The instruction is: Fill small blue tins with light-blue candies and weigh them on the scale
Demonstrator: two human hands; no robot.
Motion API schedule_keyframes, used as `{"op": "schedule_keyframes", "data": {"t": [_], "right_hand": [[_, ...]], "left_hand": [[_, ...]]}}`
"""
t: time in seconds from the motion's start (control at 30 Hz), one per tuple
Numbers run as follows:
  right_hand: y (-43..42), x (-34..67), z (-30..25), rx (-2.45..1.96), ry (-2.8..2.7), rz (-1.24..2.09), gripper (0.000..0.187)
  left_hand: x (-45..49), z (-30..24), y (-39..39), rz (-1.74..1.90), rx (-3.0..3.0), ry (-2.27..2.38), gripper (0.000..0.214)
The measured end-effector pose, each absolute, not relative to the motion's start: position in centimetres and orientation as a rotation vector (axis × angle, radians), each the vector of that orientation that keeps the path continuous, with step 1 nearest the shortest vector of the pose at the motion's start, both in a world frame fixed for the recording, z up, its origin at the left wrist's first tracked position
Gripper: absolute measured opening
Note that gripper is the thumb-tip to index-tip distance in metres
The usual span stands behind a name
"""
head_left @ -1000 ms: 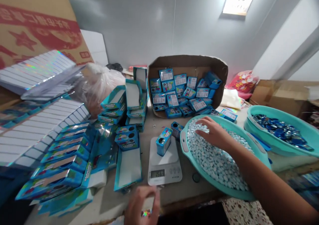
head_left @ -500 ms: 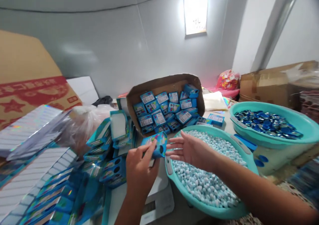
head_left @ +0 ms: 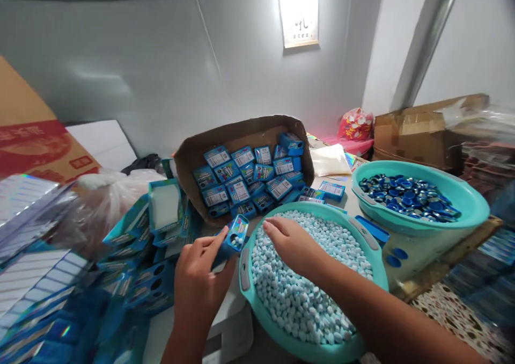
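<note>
My left hand (head_left: pixel 201 270) grips a small blue carton (head_left: pixel 236 234), tilted, with its top end facing me and a few pale pieces showing inside. Just right of it, my right hand (head_left: pixel 295 246) is over the pale blue and white candies (head_left: pixel 301 305) in a turquoise basin (head_left: pixel 311 348). Its thumb lies against the curled hand, and the other fingertips are hidden, so what they hold is not visible. Behind both hands, a cut-down cardboard box (head_left: pixel 241 126) holds several printed blue cartons (head_left: pixel 238 189).
A second turquoise basin (head_left: pixel 469 197) of blue caps (head_left: pixel 410 195) stands to the right. Stacked blue trays (head_left: pixel 164 205) crowd the left. A white scale-like device (head_left: pixel 231 334) lies under my left forearm. Loose blue caps (head_left: pixel 396 257) lie near the table's right edge.
My right hand has gone from open, fingers spread beside the carton, to curled over the candies. My left hand has turned the carton's top end toward me. The view has shifted right.
</note>
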State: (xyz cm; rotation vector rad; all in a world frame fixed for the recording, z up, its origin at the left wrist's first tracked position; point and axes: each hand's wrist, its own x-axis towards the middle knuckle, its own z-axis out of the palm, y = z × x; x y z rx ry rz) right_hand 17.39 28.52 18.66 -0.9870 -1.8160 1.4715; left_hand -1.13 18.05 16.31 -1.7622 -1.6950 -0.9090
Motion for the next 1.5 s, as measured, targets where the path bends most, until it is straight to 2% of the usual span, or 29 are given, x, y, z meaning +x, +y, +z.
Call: {"op": "schedule_keyframes", "data": {"t": [0.1, 0.2, 0.3, 0.43, 0.57, 0.7, 0.77, 0.97, 1.23, 1.43, 1.5], "right_hand": [[28.9, 18.5, 18.3, -1.183, -2.311, 0.705, 0.030], [29.0, 18.9, 18.4, -1.231, -2.472, 0.380, 0.031], [28.9, 18.8, 18.6, -1.179, -2.503, 0.204, 0.030], [28.7, 18.3, 18.4, -0.946, -2.529, 0.229, 0.029], [28.8, 17.8, 17.4, -0.791, -2.612, 0.256, 0.028], [28.9, 17.6, 16.4, -0.710, -2.779, 0.295, 0.030], [29.0, 17.6, 16.0, -0.684, -2.871, 0.365, 0.032], [29.1, 17.9, 15.3, -0.651, -2.974, 0.371, 0.040], [28.5, 17.6, 15.8, -0.565, -2.871, 0.342, 0.032], [28.1, 13.4, 17.5, -0.204, -2.792, 0.715, 0.025], [28.2, 11.0, 18.0, -0.220, -2.990, 0.619, 0.026]], "left_hand": [[-1.6, 15.8, 15.8, -1.143, -1.598, -1.921, 0.035], [-3.0, 14.7, 13.8, -1.366, -1.424, -2.200, 0.033], [-5.1, 12.9, 13.1, -1.676, -1.285, -2.437, 0.038], [-7.2, 10.8, 13.8, -2.010, -1.205, -2.627, 0.052], [-7.7, 10.1, 14.0, -2.147, -1.241, -2.737, 0.060], [-7.6, 10.2, 13.1, -2.341, -1.320, -2.732, 0.084], [-7.5, 10.1, 12.8, -2.407, -1.310, -2.685, 0.089], [-7.3, 8.7, 13.1, -2.386, -1.373, -2.560, 0.080], [-7.2, 8.3, 13.4, -2.399, -1.355, -2.398, 0.072], [-7.8, 8.5, 13.3, -2.543, -1.535, -2.307, 0.067], [-8.2, 8.5, 13.2, -2.621, -1.619, -2.278, 0.069]]}}
